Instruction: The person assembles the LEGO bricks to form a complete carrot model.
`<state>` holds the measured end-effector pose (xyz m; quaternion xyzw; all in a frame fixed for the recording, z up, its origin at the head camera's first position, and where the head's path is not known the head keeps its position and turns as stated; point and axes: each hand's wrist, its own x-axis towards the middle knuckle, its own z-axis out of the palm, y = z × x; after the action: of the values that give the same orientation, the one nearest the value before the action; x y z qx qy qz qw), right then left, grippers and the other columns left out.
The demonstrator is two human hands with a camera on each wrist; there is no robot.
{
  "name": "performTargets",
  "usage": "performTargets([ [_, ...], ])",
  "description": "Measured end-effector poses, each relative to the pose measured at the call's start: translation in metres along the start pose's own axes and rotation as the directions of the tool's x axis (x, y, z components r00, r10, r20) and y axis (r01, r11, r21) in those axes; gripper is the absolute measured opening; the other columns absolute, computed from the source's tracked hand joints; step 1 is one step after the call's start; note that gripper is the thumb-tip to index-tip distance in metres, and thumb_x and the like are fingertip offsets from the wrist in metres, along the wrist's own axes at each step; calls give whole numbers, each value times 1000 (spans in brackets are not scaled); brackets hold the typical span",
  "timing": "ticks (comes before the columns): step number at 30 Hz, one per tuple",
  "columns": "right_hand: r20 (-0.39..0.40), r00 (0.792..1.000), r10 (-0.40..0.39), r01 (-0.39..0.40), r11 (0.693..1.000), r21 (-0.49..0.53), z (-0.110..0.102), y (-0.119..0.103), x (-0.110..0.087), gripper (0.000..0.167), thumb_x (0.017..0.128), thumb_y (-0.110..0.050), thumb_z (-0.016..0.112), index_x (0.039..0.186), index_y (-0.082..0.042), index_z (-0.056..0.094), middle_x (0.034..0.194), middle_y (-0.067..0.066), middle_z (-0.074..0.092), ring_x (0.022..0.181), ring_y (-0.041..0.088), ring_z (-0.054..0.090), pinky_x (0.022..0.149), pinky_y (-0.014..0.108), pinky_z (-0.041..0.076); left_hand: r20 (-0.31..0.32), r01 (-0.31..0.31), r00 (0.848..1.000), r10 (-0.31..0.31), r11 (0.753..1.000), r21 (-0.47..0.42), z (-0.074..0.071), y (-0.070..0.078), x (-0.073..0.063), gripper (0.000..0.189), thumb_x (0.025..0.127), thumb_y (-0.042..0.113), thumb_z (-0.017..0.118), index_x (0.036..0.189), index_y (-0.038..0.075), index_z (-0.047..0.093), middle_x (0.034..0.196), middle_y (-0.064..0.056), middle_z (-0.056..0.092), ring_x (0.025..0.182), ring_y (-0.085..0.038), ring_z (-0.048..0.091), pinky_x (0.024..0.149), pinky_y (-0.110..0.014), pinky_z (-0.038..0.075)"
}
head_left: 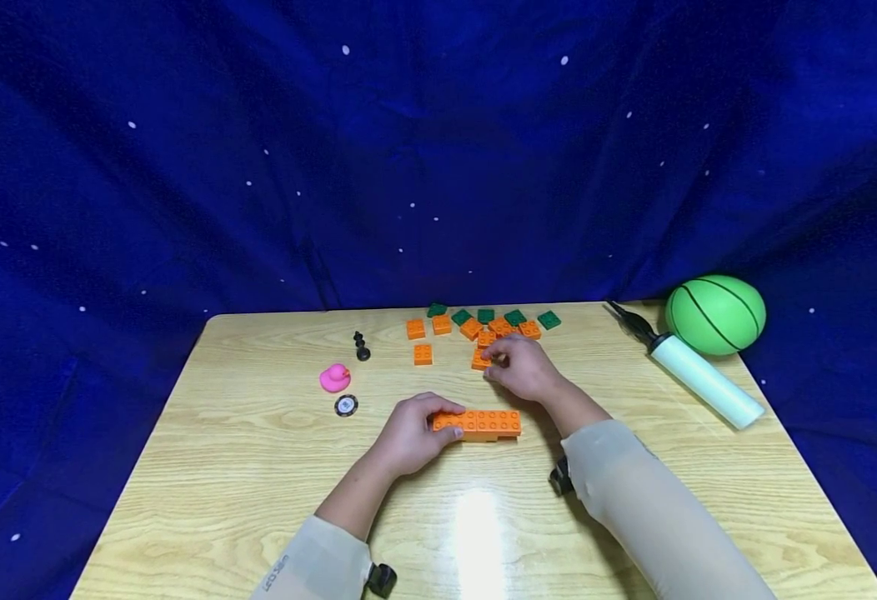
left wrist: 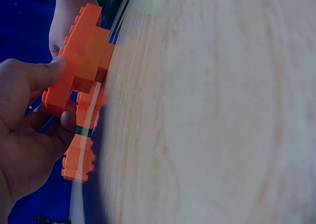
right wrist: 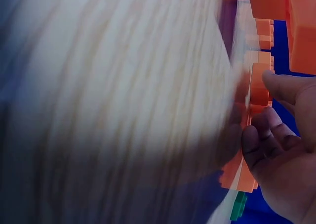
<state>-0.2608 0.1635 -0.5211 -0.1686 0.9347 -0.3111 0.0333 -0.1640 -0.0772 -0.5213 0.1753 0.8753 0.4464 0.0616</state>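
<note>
My left hand [head_left: 412, 433] grips the left end of a long built piece of orange toy bricks [head_left: 498, 422], thumb on the near side and fingers on the far side. In the left wrist view, the orange built piece [left wrist: 74, 61] shows studs along one face and smaller bricks stacked beneath. My right hand [head_left: 526, 368] is beyond it, fingers bent and apart at the right edge of a loose orange brick [head_left: 478, 360]. In the right wrist view, the thumb of my right hand [right wrist: 291, 150] overlaps an orange brick [right wrist: 260, 85], with the other fingertips just below it.
Loose orange bricks [head_left: 423, 355] and green bricks [head_left: 549, 320] lie along the table's back. At left are a black chess piece [head_left: 362, 346], a pink duck [head_left: 335, 377] and a poker chip [head_left: 346, 406]. A hand pump [head_left: 704, 379] and green ball [head_left: 716, 315] occupy the right.
</note>
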Motion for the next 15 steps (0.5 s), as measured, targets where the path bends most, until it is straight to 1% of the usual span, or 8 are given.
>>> performTargets([
  [3,-7,1000,-15,15,1000,-6,-1,0,-1,18,92,-16,79,110,-11,78,124,11,67,97,24,63,91,45,53,1,1,1000,-1,1000,-4,0,0,0,24,91,20,81,116,22,79,114,8,71,115,-15,63,103,-41,49],
  [6,-13,999,-31,31,999,-10,-2,1,-3,14,91,-14,80,105,-12,78,123,10,68,104,27,64,95,47,52,0,3,1000,-3,1000,-5,1,0,0,24,91,20,81,116,22,79,115,8,71,115,-15,63,103,-41,49],
  [8,-15,999,-38,37,999,-14,-2,1,-5,13,91,-13,80,103,-11,77,121,10,70,110,30,65,99,49,51,1,5,1000,-5,1000,-6,1,0,1,25,92,20,81,116,23,78,115,8,71,116,-16,63,103,-41,49],
  [11,-17,999,-28,28,1000,-7,-2,2,-8,12,91,-13,80,102,-12,77,119,8,72,117,31,64,105,49,48,3,11,1000,-11,1000,-4,1,0,1,25,92,21,81,116,23,78,116,8,71,117,-16,63,105,-41,48],
  [15,-11,1000,-22,22,1000,10,-3,3,-11,12,92,-15,80,103,-13,76,117,6,72,115,29,64,104,47,49,8,21,1000,-21,1000,5,1,0,1,25,92,21,81,117,23,78,116,8,71,118,-17,62,105,-42,48],
])
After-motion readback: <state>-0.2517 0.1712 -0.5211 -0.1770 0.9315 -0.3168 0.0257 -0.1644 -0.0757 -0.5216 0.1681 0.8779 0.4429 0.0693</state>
